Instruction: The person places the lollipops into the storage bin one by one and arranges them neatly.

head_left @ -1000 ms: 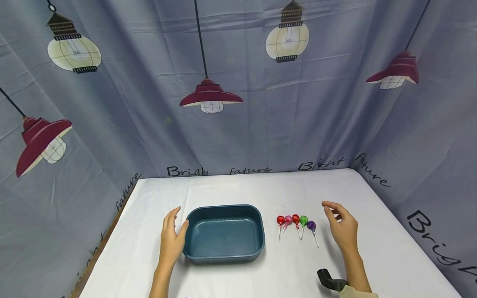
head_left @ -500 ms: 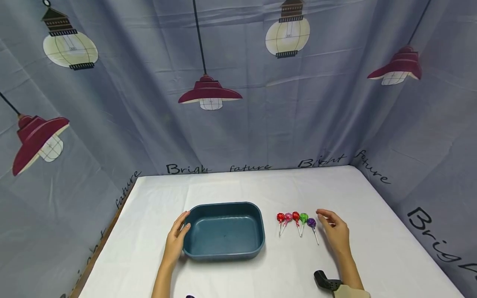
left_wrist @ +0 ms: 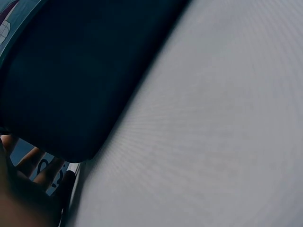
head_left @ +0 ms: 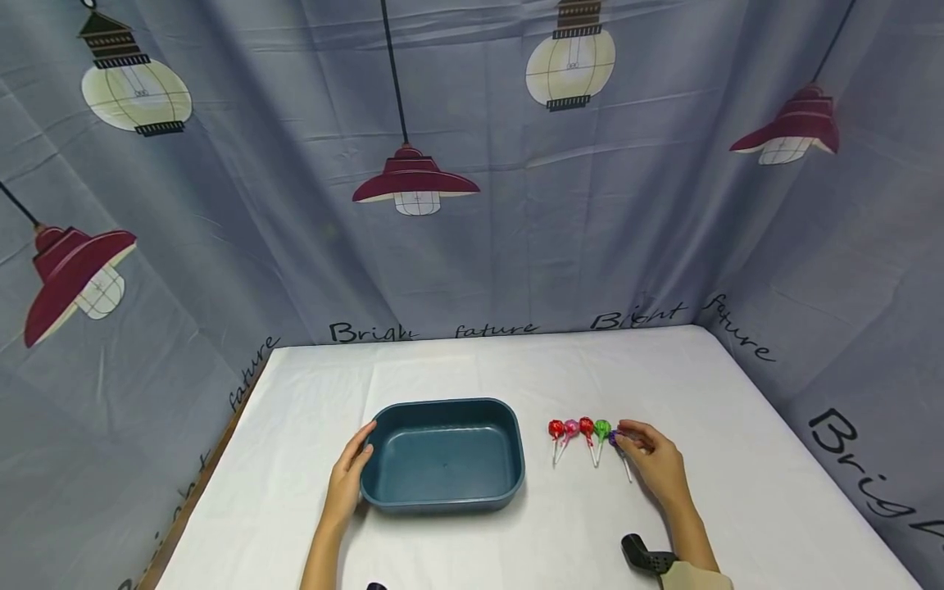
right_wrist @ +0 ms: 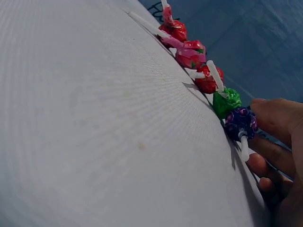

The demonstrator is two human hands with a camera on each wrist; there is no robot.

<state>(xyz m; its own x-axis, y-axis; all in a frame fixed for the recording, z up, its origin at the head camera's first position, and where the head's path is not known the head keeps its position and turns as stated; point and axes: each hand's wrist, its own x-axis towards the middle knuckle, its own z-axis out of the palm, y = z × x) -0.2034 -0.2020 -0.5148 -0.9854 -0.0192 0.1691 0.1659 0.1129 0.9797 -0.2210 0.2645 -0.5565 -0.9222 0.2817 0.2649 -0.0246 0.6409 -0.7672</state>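
Note:
A dark teal rectangular bin (head_left: 442, 504) stands on the white-covered table. My left hand (head_left: 344, 479) rests against its left wall, fingers extended and touching near the rim; the left wrist view shows these fingers (left_wrist: 33, 161) beside the bin's dark wall (left_wrist: 85, 80). To the right lie several wrapped lollipops in a row: a red one (head_left: 556, 428), a pink one (head_left: 571, 428), another red one (head_left: 586, 426), a green one (head_left: 602, 429) and a purple one (right_wrist: 240, 124). My right hand (head_left: 659, 467) pinches the purple lollipop's head between thumb and finger; its stick still lies low by the cloth.
A black curved device (head_left: 647, 557) is strapped at the right wrist, near a beige sleeve (head_left: 695, 577). Grey-blue curtains (head_left: 487, 270) printed with lamps hang behind and beside the table (head_left: 457, 370). A small dark object (head_left: 376, 586) shows at the bottom edge.
My right hand has moved left and slightly down, onto the purple lollipop. My left hand has moved right to touch the bin's side. The bin and the other lollipops stay put.

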